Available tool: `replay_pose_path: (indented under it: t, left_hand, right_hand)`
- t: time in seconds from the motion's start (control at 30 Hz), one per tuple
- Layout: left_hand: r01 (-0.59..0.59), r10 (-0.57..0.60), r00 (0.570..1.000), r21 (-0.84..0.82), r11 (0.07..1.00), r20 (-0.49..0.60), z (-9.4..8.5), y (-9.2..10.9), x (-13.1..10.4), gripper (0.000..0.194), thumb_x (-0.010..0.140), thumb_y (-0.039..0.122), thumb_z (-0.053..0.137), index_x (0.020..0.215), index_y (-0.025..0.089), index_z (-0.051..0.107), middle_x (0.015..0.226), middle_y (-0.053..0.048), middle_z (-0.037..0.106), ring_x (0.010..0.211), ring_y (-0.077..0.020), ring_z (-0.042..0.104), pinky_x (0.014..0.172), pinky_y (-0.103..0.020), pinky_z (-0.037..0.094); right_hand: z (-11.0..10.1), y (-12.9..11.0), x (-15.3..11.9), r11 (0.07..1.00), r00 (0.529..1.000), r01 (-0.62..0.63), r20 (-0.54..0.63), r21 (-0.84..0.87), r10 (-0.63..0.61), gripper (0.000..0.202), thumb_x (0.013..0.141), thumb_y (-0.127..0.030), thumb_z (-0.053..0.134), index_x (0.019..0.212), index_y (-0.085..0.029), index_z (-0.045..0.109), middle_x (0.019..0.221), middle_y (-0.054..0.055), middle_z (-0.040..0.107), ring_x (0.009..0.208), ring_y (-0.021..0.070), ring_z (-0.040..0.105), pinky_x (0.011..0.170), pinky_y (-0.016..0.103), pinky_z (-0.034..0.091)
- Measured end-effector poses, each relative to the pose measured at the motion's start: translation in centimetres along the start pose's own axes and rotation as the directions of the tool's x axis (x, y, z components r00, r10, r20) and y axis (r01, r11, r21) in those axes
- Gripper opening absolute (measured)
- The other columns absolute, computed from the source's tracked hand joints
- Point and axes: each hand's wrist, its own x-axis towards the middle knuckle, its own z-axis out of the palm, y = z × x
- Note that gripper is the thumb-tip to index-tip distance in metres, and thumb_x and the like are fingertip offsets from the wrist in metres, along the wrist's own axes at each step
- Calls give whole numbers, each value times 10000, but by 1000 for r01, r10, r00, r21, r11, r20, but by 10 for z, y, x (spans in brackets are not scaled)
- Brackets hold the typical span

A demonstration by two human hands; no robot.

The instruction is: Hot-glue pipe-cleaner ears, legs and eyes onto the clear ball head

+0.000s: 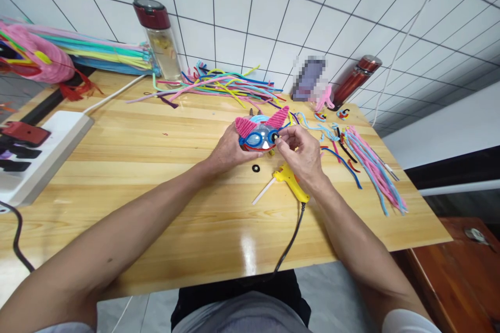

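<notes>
My left hand (228, 150) grips the left side of a clear round craft figure (262, 137). It has pink pipe-cleaner ears, blue eye rings and a red strip along its lower edge. Pinched in the fingertips of my right hand (302, 151) is a small black ring (275, 137), set against the figure's right blue eye ring. Another black ring (255, 168) lies on the table below the figure. Beneath my right wrist rests a yellow glue gun (291, 183) with a white glue stick (263, 191) poking from its back end.
Loose pipe cleaners (219, 85) are heaped by the tiled wall, and a pink and blue bundle (373, 169) lies right. A glass bottle (162, 44) and a red flask (357, 80) stand at the back. The power strip (54, 151) sits left. A black cord (291, 239) crosses the front edge.
</notes>
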Motion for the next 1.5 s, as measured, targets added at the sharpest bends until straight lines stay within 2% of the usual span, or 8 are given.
replay_pose_path:
  t: [0.2, 0.47, 0.73, 0.9, 1.07, 1.33, 1.5]
  left_hand:
    - [-3, 3, 1000, 27, 1000, -4, 0, -3, -1, 899, 703, 425, 959, 1469, 164, 568, 1521, -193, 621, 1456, -382, 578, 1273, -548, 432]
    - [14, -14, 1000, 2, 1000, 1, 0, -2, -1, 909, 700, 438, 963, 1477, 200, 554, 1545, -179, 610, 1473, -381, 565, 1277, -558, 432]
    - [30, -30, 999, -22, 999, 19, 0, 0, 0, 903, 700, 434, 957, 1471, 173, 565, 1527, -185, 626, 1456, -376, 582, 1268, -551, 444]
    - [17, -17, 1000, 4, 1000, 12, 0, 1, 1, 850, 704, 428, 957, 1436, 190, 597, 1488, -170, 656, 1430, -369, 602, 1267, -559, 442]
    - [9, -9, 1000, 11, 1000, 16, -2, 5, 1, 829, 720, 421, 953, 1440, 214, 597, 1494, -152, 657, 1417, -360, 611, 1258, -541, 456]
    - [6, -6, 1000, 11, 1000, 18, -2, 5, 0, 837, 713, 425, 957, 1439, 223, 593, 1497, -142, 654, 1420, -357, 610, 1265, -533, 452]
    - [22, -22, 999, 11, 1000, 23, 0, 0, 0, 849, 697, 398, 963, 1436, 215, 587, 1492, -151, 657, 1424, -366, 608, 1260, -544, 457]
  right_hand:
    - [4, 5, 0, 994, 995, 98, -9, -53, -99, 42, 908, -206, 684, 916, -245, 699, 798, 1, 698, 678, 165, 628, 665, 332, 528]
    - [5, 8, 0, 996, 996, 84, -4, -44, -84, 50, 909, -205, 668, 912, -247, 695, 786, -5, 697, 672, 163, 627, 659, 324, 521]
    - [5, 9, 0, 996, 997, 74, 8, -53, -74, 66, 899, -206, 659, 912, -245, 710, 794, 1, 708, 714, 173, 658, 669, 322, 530]
    - [4, 7, 0, 998, 999, 26, 27, -65, -25, 63, 897, -220, 658, 918, -248, 710, 808, 9, 720, 705, 171, 659, 639, 313, 529]
    - [0, 4, -1, 999, 1000, 3, -13, -41, -3, 63, 894, -248, 679, 948, -244, 711, 835, 5, 741, 652, 152, 630, 622, 309, 528]
    - [1, 8, 1, 992, 995, 98, 0, -85, -98, 85, 899, -201, 660, 924, -243, 729, 851, 21, 743, 714, 177, 653, 674, 333, 535]
    - [3, 10, 1, 992, 996, 83, 23, -95, -82, 110, 896, -176, 648, 917, -250, 726, 861, 23, 745, 737, 185, 665, 679, 335, 537]
